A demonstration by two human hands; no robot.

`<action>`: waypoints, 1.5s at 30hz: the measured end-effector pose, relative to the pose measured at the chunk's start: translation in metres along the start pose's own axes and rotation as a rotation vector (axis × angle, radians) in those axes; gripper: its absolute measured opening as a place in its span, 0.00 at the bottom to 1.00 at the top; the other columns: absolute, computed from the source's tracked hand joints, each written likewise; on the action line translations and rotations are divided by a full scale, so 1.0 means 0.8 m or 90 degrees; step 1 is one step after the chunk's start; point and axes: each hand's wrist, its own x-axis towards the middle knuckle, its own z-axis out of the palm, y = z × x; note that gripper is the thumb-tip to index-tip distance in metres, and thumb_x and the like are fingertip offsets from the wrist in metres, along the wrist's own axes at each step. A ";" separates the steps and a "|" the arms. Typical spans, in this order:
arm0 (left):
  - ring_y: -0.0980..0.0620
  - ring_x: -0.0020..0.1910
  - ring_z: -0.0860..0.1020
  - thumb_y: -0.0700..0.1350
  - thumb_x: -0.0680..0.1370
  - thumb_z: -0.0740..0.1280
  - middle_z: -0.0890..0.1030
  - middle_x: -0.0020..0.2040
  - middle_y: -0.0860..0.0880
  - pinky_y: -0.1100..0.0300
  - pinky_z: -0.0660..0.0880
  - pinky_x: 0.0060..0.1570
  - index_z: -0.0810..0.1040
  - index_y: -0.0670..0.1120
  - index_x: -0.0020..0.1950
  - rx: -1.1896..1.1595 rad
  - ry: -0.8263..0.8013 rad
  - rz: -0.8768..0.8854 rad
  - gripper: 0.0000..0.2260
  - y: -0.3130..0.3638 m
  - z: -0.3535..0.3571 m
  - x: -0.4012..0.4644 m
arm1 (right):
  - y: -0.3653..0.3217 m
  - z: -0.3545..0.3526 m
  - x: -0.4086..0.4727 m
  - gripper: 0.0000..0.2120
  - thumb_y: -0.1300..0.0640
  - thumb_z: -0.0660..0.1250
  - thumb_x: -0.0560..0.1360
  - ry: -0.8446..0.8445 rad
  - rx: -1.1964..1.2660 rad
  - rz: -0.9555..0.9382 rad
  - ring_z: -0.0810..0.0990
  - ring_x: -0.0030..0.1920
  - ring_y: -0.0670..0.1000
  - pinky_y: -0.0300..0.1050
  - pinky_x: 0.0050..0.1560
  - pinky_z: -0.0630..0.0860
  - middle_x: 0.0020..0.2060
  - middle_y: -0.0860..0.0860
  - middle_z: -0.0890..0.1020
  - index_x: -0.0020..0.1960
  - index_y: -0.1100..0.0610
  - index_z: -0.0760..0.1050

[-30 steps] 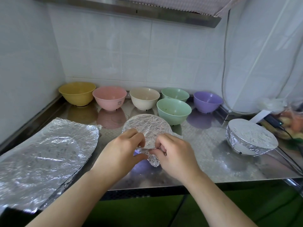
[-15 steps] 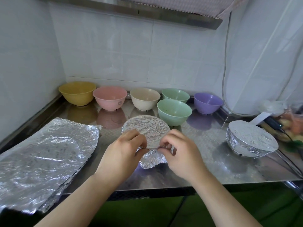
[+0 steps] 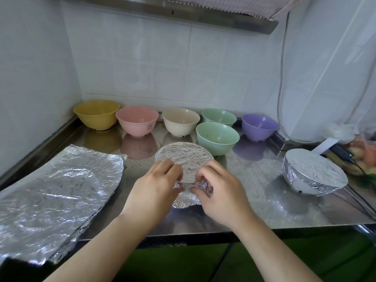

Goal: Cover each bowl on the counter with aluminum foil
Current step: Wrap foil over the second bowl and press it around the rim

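The loose flap of crinkled silver aluminium foil [image 3: 184, 159] is now folded lower against the near rim of the middle bowl on the steel worktop [image 3: 254, 192]. Left hand [image 3: 154, 186] and right hand [image 3: 221, 190], fingers curled, both pinch this foil edge.

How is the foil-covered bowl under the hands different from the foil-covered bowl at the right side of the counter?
The small foil-covered bowl under the hands is gripped at its near edge by the left hand and right hand; the larger foil-covered bowl on the right stands alone, untouched. The small bowl's foil top is crinkled, the larger bowl's top is smoother and flatter. The small one sits mid-counter, the larger near the right edge. Both are wrapped in aluminum foil on the steel counter.
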 end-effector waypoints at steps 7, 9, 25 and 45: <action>0.45 0.49 0.74 0.45 0.61 0.85 0.73 0.54 0.49 0.53 0.76 0.40 0.73 0.45 0.53 0.068 -0.040 0.007 0.28 -0.006 0.010 -0.013 | 0.004 0.001 -0.004 0.21 0.48 0.80 0.70 -0.057 -0.067 0.014 0.68 0.44 0.43 0.45 0.37 0.65 0.53 0.40 0.68 0.53 0.48 0.69; 0.43 0.48 0.74 0.41 0.61 0.84 0.74 0.53 0.46 0.52 0.76 0.43 0.74 0.44 0.53 0.092 -0.024 0.010 0.27 -0.005 0.016 -0.014 | 0.002 0.005 -0.003 0.22 0.49 0.80 0.69 -0.053 -0.082 0.016 0.69 0.45 0.44 0.43 0.37 0.63 0.53 0.41 0.68 0.53 0.48 0.69; 0.48 0.50 0.74 0.52 0.72 0.78 0.72 0.53 0.52 0.57 0.74 0.44 0.73 0.47 0.54 0.018 0.011 -0.009 0.19 0.005 0.006 -0.011 | 0.004 0.011 -0.024 0.14 0.51 0.75 0.76 0.079 0.167 0.166 0.79 0.39 0.47 0.53 0.38 0.78 0.40 0.43 0.75 0.52 0.49 0.69; 0.50 0.46 0.78 0.48 0.75 0.78 0.76 0.47 0.56 0.56 0.73 0.27 0.77 0.50 0.47 0.016 0.045 -0.033 0.11 0.010 0.001 -0.001 | -0.003 0.000 -0.011 0.09 0.59 0.73 0.76 -0.003 0.245 0.308 0.82 0.37 0.46 0.51 0.43 0.81 0.33 0.45 0.84 0.37 0.52 0.80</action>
